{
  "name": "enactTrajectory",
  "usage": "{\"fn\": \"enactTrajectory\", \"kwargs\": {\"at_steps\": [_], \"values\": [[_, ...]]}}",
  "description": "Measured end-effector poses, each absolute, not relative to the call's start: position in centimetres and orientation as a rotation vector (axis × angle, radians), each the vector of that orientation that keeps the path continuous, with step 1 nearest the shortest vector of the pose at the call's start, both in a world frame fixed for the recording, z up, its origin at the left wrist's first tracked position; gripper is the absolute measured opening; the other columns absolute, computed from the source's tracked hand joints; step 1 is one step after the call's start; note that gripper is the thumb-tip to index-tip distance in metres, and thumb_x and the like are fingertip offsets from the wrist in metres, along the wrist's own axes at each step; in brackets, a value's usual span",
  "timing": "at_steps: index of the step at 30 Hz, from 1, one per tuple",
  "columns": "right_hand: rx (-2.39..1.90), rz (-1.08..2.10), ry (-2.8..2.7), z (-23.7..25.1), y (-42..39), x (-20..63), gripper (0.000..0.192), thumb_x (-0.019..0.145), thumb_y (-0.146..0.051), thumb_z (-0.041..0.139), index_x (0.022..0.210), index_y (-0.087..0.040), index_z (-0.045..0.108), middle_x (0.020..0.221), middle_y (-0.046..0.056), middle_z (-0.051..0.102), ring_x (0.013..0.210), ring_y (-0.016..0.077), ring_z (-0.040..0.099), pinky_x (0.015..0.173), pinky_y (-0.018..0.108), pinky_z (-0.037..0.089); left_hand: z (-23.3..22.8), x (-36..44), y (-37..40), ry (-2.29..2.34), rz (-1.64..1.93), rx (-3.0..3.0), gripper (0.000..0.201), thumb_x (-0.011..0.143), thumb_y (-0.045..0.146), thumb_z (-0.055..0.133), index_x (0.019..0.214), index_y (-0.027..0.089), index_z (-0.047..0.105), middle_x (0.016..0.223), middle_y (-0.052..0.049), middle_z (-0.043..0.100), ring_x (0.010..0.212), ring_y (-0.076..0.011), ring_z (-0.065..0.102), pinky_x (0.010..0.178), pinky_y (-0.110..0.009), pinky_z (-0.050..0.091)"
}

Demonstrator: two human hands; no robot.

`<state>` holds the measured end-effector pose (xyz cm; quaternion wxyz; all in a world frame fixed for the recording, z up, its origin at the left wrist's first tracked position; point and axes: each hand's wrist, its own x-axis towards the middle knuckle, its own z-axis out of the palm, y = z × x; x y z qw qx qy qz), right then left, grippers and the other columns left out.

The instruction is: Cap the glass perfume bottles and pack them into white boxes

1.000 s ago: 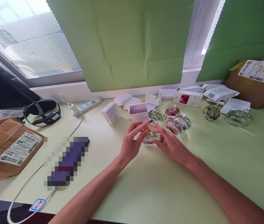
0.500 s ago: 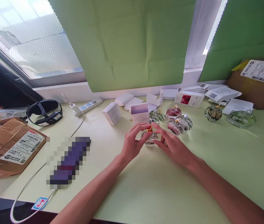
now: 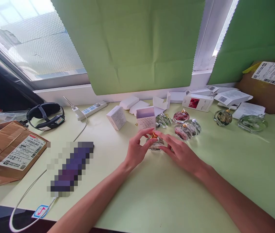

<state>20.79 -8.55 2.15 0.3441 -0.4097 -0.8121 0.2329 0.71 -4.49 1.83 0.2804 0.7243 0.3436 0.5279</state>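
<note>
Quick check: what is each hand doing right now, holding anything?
Left hand: fingers closed on the small glass bottle at its gold cap.
Right hand: fingers against the same bottle's other side, steadying it on the table.

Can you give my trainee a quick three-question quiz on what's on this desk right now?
1. True or false: both hands touch the small glass bottle with the gold cap.
2. What stands just behind that bottle? A) an open white box B) a cardboard parcel C) a black headset
3. Which hand's fingertips are at the gold cap?

Key:
1. True: left hand and right hand flank it.
2. A, the open white box.
3. Both, as far as the view shows.
</note>
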Motion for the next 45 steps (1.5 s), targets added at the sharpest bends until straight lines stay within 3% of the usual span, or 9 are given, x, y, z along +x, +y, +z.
{"fn": "enactTrajectory", "kwargs": {"at_steps": [10, 18, 25, 38, 43, 45], "values": [[-1.114, 0.609, -2.100, 1.9, -8.6, 20.7, 0.058, 0.104, -0.035, 0.042, 0.156, -0.043, 0.021, 0.115, 0.004, 0.066, 0.077, 0.0186, 0.063, 0.070, 0.035, 0.054, 2.8, 1.2, -5.1, 0.958, 1.385, 1.732, 0.030, 0.079, 0.030, 0.080, 0.108, 0.025, 0.073, 0.102, -0.005, 0.075, 0.092, -0.0172, 0.067, 0.086, -0.035, 0.056], [-1.129, 0.576, -2.098, 1.9, -8.7, 20.7, 0.057, 0.104, -0.037, 0.041, 0.157, -0.042, 0.020, 0.113, 0.005, 0.066, 0.081, 0.0200, 0.065, 0.070, 0.035, 0.056, 3.1, 0.8, -5.0, 0.932, 1.312, 1.866, 0.027, 0.084, 0.029, 0.075, 0.110, 0.026, 0.072, 0.105, -0.004, 0.074, 0.091, -0.0161, 0.065, 0.083, -0.033, 0.054], [-1.153, 0.579, -2.102, 2.0, -8.7, 20.6, 0.061, 0.103, -0.036, 0.043, 0.158, -0.041, 0.017, 0.103, 0.003, 0.066, 0.072, 0.0177, 0.062, 0.072, 0.035, 0.055, 3.8, 0.7, -4.8, 0.891, 1.414, 1.808, 0.025, 0.083, 0.026, 0.076, 0.108, 0.025, 0.071, 0.101, -0.003, 0.072, 0.092, -0.0153, 0.064, 0.084, -0.031, 0.054], [-1.152, 0.568, -2.099, 1.7, -8.6, 20.7, 0.061, 0.103, -0.037, 0.044, 0.158, -0.039, 0.018, 0.106, 0.004, 0.067, 0.075, 0.0174, 0.066, 0.077, 0.035, 0.057, 4.4, 0.3, -4.5, 0.903, 1.339, 1.583, 0.028, 0.085, 0.034, 0.073, 0.111, 0.023, 0.070, 0.108, -0.006, 0.072, 0.094, -0.0163, 0.067, 0.083, -0.029, 0.056], [-1.179, 0.522, -2.102, 1.5, -8.5, 20.7, 0.065, 0.101, -0.036, 0.048, 0.158, -0.038, 0.018, 0.096, 0.002, 0.065, 0.068, 0.0160, 0.061, 0.072, 0.033, 0.057, 4.4, -1.0, -3.1, 1.206, 1.417, 1.648, 0.026, 0.092, 0.036, 0.061, 0.113, 0.023, 0.069, 0.102, -0.005, 0.071, 0.091, -0.0164, 0.066, 0.080, -0.030, 0.054], [-1.191, 0.500, -2.111, 1.4, -8.4, 20.7, 0.066, 0.101, -0.035, 0.049, 0.159, -0.038, 0.017, 0.096, 0.002, 0.066, 0.065, 0.0156, 0.059, 0.070, 0.032, 0.057, 3.8, -1.8, -2.2, 1.425, 1.243, 1.796, 0.020, 0.090, 0.029, 0.060, 0.105, 0.022, 0.071, 0.097, -0.005, 0.071, 0.088, -0.0175, 0.064, 0.080, -0.032, 0.053]]}}
